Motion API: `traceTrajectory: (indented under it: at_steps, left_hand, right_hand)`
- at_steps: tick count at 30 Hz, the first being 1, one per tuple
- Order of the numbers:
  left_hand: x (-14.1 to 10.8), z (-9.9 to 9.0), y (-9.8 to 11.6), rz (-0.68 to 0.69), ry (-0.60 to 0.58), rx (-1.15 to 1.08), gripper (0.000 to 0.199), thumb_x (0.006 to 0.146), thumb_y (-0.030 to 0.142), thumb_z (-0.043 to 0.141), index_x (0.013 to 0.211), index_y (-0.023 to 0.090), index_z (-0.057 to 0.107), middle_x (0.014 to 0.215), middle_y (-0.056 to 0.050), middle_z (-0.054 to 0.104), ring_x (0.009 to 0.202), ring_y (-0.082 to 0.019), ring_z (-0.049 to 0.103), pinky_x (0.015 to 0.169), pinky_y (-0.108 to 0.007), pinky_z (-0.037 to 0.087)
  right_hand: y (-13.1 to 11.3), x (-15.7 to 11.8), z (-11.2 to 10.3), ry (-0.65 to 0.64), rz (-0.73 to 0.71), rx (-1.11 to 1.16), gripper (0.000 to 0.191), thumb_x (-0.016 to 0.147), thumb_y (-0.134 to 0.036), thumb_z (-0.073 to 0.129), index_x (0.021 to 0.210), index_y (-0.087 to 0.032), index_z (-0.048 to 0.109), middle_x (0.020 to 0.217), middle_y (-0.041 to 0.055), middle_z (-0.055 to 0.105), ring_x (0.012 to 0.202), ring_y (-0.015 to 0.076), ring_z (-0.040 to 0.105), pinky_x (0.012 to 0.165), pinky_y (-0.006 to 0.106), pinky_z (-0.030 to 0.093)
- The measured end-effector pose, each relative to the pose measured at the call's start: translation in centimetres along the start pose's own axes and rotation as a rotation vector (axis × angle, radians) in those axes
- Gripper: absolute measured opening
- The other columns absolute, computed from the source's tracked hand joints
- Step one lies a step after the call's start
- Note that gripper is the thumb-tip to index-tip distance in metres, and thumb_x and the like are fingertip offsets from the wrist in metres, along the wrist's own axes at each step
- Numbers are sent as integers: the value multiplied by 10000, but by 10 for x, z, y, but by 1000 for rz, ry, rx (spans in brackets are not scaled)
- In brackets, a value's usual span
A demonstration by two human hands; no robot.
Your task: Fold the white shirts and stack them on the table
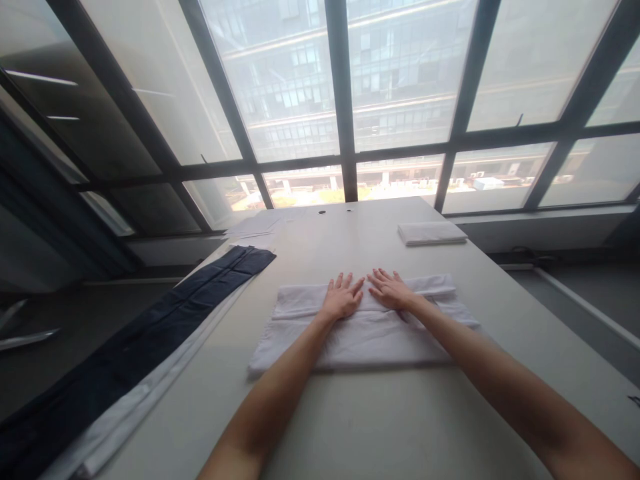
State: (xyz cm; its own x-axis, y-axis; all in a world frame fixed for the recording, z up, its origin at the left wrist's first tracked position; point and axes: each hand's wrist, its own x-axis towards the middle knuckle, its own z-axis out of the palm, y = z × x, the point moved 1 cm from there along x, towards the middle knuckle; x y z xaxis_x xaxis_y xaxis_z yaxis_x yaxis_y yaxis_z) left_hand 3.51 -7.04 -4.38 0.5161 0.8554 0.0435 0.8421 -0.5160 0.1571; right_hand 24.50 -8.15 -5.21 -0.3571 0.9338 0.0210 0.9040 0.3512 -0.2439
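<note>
A white cloth garment (295, 340) lies folded in a wide rectangle on the white table (350, 427), with a folded-over strip along its far side. My left hand (345, 297) rests palm down on the cloth, fingers spread and pointing away from me. Just to its right, my right hand (389, 290) also presses flat on the fabric, fingers stretched out toward the left and away. Neither hand grips anything. My forearms cover parts of the garment, so its exact kind cannot be told.
Dark navy trousers (200, 293) lie along the table's left edge, over white fabric (165, 380). A smaller folded white cloth (432, 233) sits at the far right. White paper sheets (250, 225) lie at the far left corner. Large windows (400, 80) stand beyond the table.
</note>
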Motion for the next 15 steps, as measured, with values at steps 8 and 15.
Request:
traceTrajectory:
  at_steps: [8,15]
  left_hand:
    - [-1,-5,5,-14,-35,24,573,1022,492,325,1577,350,338,1663,-65,242,1533,-348,171,1194,-619,157]
    - [-2,-8,8,-25,-36,49,568,1029,495,300,1579,353,326,1663,-53,253,1530,-330,190,1196,-595,170]
  right_hand:
    - [74,-49,-13,-33,192,-128,803,979,-680,167,1615,-191,204,1681,135,139,1555,280,81,1225,577,64]
    - [126,-90,-32,-58,410,-75,794,989,-639,104,1601,-154,248,1683,117,136,1553,283,100,1216,605,115]
